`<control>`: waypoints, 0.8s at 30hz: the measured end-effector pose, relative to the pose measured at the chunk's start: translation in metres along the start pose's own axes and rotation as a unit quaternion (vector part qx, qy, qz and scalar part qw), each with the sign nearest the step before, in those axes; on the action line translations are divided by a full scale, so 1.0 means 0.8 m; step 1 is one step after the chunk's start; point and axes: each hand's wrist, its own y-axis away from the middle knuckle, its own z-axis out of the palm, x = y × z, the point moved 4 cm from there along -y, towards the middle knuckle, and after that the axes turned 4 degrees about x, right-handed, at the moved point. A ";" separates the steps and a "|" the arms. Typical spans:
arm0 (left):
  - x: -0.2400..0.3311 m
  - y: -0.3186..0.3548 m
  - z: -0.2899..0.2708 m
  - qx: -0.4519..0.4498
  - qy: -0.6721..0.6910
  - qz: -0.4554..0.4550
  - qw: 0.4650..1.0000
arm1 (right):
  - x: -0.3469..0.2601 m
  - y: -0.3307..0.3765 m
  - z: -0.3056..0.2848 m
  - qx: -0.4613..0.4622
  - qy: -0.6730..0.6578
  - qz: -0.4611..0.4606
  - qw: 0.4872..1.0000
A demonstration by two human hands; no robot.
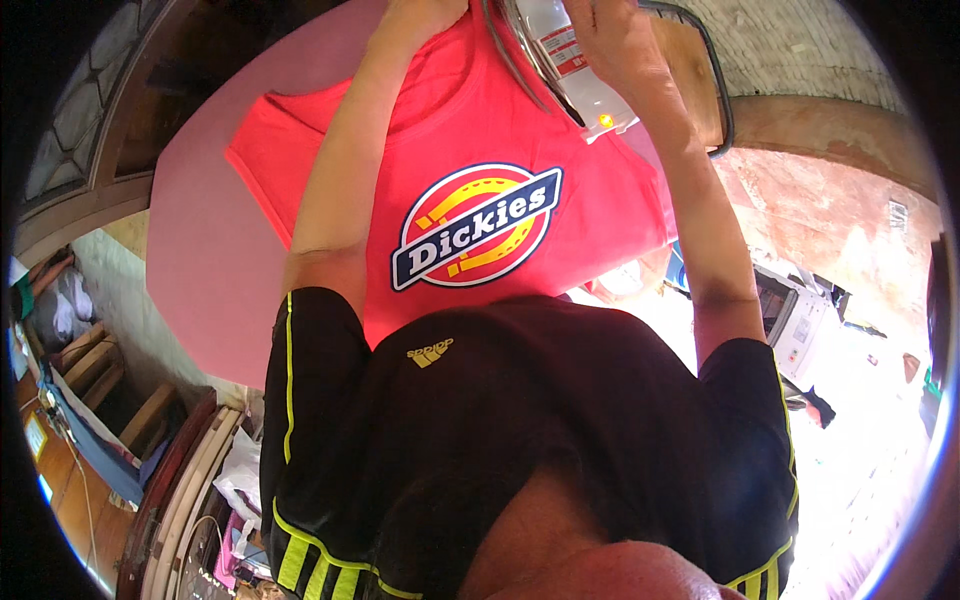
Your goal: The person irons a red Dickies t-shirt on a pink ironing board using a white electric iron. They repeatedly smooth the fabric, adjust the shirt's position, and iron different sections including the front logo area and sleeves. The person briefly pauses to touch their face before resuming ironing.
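Note:
A red sleeveless shirt (610, 225) with a round printed emblem lies spread over a pink ironing board (205, 250). At the top of the view, my right hand (615, 40) is on a white clothes iron (605, 100), which rests on the shirt's upper right part. An orange light glows on the iron's rear end. My left hand (430, 12) is by the shirt's neckline at the upper edge, and its fingers are mostly cut off. Whether they grip the cloth is hidden.
The board's dark metal frame (722, 80) curves round at the upper right. A grey cord (515, 50) runs beside the iron. To the right sits a whitish box-shaped appliance (795, 330). Wooden slats (95, 365) and household goods fill the lower left.

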 end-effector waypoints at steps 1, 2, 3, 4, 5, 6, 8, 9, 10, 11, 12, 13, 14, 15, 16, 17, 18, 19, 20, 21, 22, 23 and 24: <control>0.002 0.003 0.001 0.005 -0.004 0.007 1.000 | -0.006 -0.001 -0.015 0.025 0.101 -0.068 0.992; 0.001 0.003 0.004 -0.010 -0.002 -0.010 1.000 | -0.007 -0.008 -0.020 -0.004 0.140 -0.087 0.986; 0.002 -0.003 0.003 -0.023 0.000 -0.026 0.999 | -0.008 -0.020 -0.024 -0.030 0.181 -0.105 0.977; 0.001 -0.007 0.003 -0.035 0.001 -0.042 0.998 | -0.009 -0.027 -0.024 -0.055 0.220 -0.123 0.966; -0.003 -0.007 0.008 -0.028 0.007 -0.031 0.999 | -0.002 -0.021 -0.020 -0.032 0.142 -0.108 0.983; -0.012 -0.009 0.014 -0.015 0.013 -0.020 1.000 | 0.014 -0.014 -0.009 -0.006 0.064 -0.097 0.993; -0.020 -0.008 0.011 -0.019 0.023 -0.032 0.999 | 0.020 -0.021 -0.044 0.060 0.104 -0.168 0.979; -0.016 -0.014 0.008 -0.037 0.033 -0.047 0.998 | 0.038 -0.025 -0.055 -0.041 -0.060 -0.010 0.997; -0.013 -0.013 0.003 -0.057 0.043 -0.065 0.995 | 0.048 -0.019 -0.056 -0.146 -0.225 0.145 0.952; -0.010 -0.015 -0.004 -0.070 0.045 -0.063 0.995 | 0.055 -0.009 -0.045 -0.247 -0.375 0.287 0.846; -0.005 -0.018 -0.009 -0.090 0.051 -0.060 0.993 | 0.055 -0.009 -0.043 -0.232 -0.387 0.235 0.861; -0.001 -0.020 -0.016 -0.112 0.055 -0.056 0.991 | 0.055 -0.005 -0.040 -0.214 -0.400 0.184 0.872; 0.001 -0.021 -0.026 -0.136 0.074 -0.070 0.986 | 0.051 -0.004 -0.037 -0.195 -0.412 0.132 0.880; 0.005 -0.020 -0.040 -0.160 0.093 -0.083 0.979 | 0.043 -0.013 -0.037 -0.139 -0.418 0.090 0.894; 0.004 -0.016 -0.051 -0.180 0.110 -0.096 0.973 | 0.034 -0.031 -0.033 -0.078 -0.423 0.045 0.902; -0.006 -0.007 -0.070 -0.126 0.027 -0.031 0.991 | 0.029 -0.047 -0.026 -0.017 -0.425 0.001 0.905; -0.017 0.010 -0.094 -0.074 -0.052 0.037 0.995 | 0.034 -0.051 0.002 -0.057 -0.354 -0.084 0.930; -0.013 0.031 -0.133 -0.072 -0.078 0.082 0.991 | 0.030 -0.063 -0.002 -0.095 -0.368 -0.042 0.924; -0.011 0.060 -0.166 -0.083 -0.147 0.019 0.986 | 0.025 -0.073 -0.011 -0.134 -0.380 0.001 0.915; -0.042 0.089 -0.196 -0.100 -0.220 0.043 0.969 | 0.022 -0.079 -0.023 -0.170 -0.384 0.045 0.907; -0.053 0.125 -0.231 -0.084 -0.268 0.016 0.960 | 0.017 -0.084 -0.034 -0.076 -0.428 -0.010 0.901; -0.057 0.145 -0.248 -0.093 -0.274 -0.035 0.956 | 0.017 -0.078 -0.033 -0.101 -0.456 -0.030 0.884; -0.059 0.160 -0.265 -0.102 -0.283 -0.085 0.950 | 0.020 -0.067 -0.028 -0.123 -0.485 -0.051 0.864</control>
